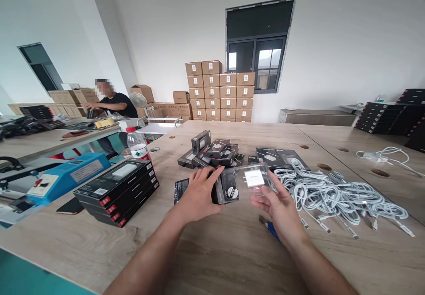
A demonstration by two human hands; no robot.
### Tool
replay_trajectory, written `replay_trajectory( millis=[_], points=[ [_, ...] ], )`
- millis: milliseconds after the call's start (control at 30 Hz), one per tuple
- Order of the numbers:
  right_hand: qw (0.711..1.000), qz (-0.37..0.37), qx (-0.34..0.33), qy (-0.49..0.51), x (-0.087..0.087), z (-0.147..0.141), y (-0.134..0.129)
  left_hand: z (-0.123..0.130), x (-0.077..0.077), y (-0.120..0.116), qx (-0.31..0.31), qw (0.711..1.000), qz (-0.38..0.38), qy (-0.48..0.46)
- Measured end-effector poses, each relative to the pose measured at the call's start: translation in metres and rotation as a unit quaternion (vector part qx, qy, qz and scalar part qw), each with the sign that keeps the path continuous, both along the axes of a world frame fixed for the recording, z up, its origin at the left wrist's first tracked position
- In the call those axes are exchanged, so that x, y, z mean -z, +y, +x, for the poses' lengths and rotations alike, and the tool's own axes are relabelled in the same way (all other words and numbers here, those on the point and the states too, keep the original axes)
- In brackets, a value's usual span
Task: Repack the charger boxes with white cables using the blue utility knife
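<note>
holds a black box (pixel 229 182) in the left hand (pixel 199 193), left of the cable pile (pixel 335 193), with fingers along the top and thumb low, spread about as wide as the box. holds a clear tray (pixel 241 181) with a white charger (pixel 254 178) in the right hand (pixel 279 203), between the black box and the cable pile, pinched at the end with thumb in front. cannot tell an inserted tray end from one merely overlapping the black box.

looks light, to judge by printed card and thin plastic. likely stiff along the card edges, but easily dented by a hard squeeze; likely slick and springy along the tray walls, and quick to crack at the rim. probably heaviest around the white charger, so best held by the long edges or by the end toward the cable pile.

mind the jumble of small boxes (pixel 214 150), behind and left of the cable pile, and the blue-handled tool (pixel 271 229), near and left of the cable pile. seems tightest toward the cable pile itself; seems roomiest on the near part of the table (pixel 215 259), left of the cable pile.
</note>
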State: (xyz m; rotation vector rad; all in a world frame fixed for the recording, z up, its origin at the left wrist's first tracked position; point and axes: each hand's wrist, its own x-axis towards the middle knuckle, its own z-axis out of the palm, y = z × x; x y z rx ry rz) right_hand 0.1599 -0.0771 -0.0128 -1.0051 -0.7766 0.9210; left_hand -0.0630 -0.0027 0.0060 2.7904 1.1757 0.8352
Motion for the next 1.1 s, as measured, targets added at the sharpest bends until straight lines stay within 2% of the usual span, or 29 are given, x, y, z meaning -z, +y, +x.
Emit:
replay_trajectory(
  millis=[200,333,433,600,700,767,867,933,1000,1100],
  points=[
    [0.999,0.019,0.03,-0.018,-0.002,0.0,0.0,0.0,-0.001,0.0,-0.005,1.0,-0.006,-0.002],
    [0.998,0.01,0.006,-0.064,0.0,0.001,-0.001,0.002,-0.002,-0.001,0.006,1.0,0.006,0.015],
    [0.996,0.007,-0.016,-0.09,0.0,0.002,-0.003,0.002,-0.003,-0.001,0.02,0.999,-0.025,0.013],
    [0.994,0.036,0.005,-0.108,-0.002,-0.003,-0.006,0.005,-0.002,-0.003,0.026,0.996,-0.079,-0.02],
    [0.995,0.033,-0.061,-0.07,-0.006,-0.007,-0.007,0.008,-0.005,-0.007,0.03,0.995,-0.084,-0.038],
    [0.993,0.046,-0.111,0.008,-0.01,-0.007,-0.007,0.008,-0.008,-0.011,0.04,0.992,-0.098,-0.063],
    [0.983,0.054,-0.131,0.116,-0.014,-0.001,-0.006,0.009,-0.013,-0.016,0.057,0.985,-0.12,-0.107],
    [0.984,0.015,-0.137,0.113,-0.013,0.003,-0.006,0.009,-0.014,-0.018,0.074,0.984,-0.116,-0.115],
    [0.98,-0.033,-0.182,0.074,-0.009,0.004,-0.009,0.011,-0.014,-0.021,0.096,0.983,-0.105,-0.112],
    [0.968,-0.045,-0.246,0.019,-0.006,0.003,-0.016,0.018,-0.011,-0.025,0.14,0.978,-0.106,-0.116]
  ],
)
